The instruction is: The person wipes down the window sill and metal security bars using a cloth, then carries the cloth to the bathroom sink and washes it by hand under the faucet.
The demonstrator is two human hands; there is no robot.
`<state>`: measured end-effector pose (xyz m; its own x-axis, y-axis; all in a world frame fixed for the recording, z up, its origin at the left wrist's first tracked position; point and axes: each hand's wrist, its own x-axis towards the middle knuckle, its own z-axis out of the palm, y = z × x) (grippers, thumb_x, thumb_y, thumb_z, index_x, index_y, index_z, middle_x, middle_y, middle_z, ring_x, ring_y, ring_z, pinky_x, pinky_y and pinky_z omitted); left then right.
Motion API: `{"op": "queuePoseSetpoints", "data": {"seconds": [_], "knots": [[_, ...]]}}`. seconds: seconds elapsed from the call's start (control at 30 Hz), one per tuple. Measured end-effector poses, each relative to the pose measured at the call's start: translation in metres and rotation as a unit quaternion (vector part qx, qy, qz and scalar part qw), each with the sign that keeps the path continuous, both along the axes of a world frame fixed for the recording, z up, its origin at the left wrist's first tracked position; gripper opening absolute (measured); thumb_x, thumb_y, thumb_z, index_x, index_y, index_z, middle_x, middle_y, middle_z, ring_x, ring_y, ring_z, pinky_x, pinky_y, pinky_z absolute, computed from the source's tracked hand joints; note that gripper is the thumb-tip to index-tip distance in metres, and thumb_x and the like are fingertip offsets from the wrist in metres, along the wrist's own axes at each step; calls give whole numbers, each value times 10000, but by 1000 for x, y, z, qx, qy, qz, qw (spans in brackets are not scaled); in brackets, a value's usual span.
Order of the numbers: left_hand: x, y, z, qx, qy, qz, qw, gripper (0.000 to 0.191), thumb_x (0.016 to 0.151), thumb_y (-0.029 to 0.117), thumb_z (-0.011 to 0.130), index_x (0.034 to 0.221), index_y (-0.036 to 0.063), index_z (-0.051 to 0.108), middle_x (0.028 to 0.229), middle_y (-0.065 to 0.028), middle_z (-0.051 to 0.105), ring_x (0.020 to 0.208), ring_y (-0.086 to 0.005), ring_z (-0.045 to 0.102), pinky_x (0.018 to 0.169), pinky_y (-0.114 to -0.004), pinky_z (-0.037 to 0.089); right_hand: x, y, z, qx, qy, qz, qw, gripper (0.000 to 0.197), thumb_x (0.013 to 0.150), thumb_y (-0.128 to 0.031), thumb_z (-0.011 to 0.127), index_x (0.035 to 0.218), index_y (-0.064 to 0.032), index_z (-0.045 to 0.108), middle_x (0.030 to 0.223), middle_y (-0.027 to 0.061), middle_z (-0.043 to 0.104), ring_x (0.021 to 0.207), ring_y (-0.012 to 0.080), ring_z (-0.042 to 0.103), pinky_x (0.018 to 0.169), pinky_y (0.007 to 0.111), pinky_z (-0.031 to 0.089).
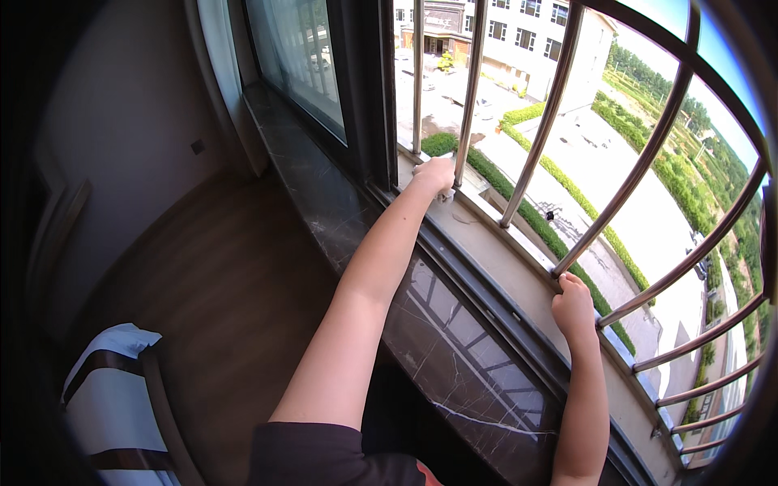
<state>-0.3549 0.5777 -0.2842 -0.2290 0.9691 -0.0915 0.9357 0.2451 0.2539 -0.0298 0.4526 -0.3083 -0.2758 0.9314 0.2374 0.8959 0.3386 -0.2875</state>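
Stretched out across the window sill, my left hand (435,175) grips a pale crumpled cloth (445,197) beside the foot of a metal window bar (471,91). The cloth lies near the bottom rail, and most of it is hidden under the hand. My right hand (572,299) is at the base of another metal bar (620,209), with thumb and fingertips touching its lower end; how firmly they close on it is hard to tell. Between my body and the bars run the dark window track (486,304) and the pale outer ledge (516,267).
A dark marble sill (450,364) runs along the window. A framed glass pane (298,61) and a light curtain (222,67) stand at the upper left. A bed or seat with white and dark striped cover (115,407) is at lower left. Outside are hedges and a building.
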Motion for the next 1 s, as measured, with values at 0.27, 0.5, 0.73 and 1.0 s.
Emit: {"op": "queuePoseSetpoints", "data": {"seconds": [0.27,0.5,0.73,1.0], "knots": [[-24,0,12,52,78,35,995,184,717,131,607,887,75,649,922,-86,638,865,-232,614,709,-350,488,9,-9,11,9,13,33,999,369,656,13,452,1004,65,562,1083,204,538,1001,334,506,875,365,407],[-50,16,-7,66,88,62,992,186,698,104,585,871,66,642,808,-109,645,722,-230,629,593,-340,504,0,-3,0,-2,-10,28,1000,231,686,-20,459,864,57,586,1062,173,549,930,332,533,826,380,440],[14,-84,15,239,-518,-36,821,339,739,27,543,1077,31,570,757,-83,619,579,-132,586,509,-257,484,-1,-9,16,13,-80,-39,996,179,735,-70,468,799,23,607,973,130,577,890,306,561,733,376,489],[141,-228,48,79,-822,-189,531,193,845,31,489,1031,-3,523,907,-73,594,780,-125,595,666,-233,491,-7,-86,70,-265,599,156,739,472,860,-408,455,1083,5,501,1059,99,541,907,209,547,748,326,462]]}}
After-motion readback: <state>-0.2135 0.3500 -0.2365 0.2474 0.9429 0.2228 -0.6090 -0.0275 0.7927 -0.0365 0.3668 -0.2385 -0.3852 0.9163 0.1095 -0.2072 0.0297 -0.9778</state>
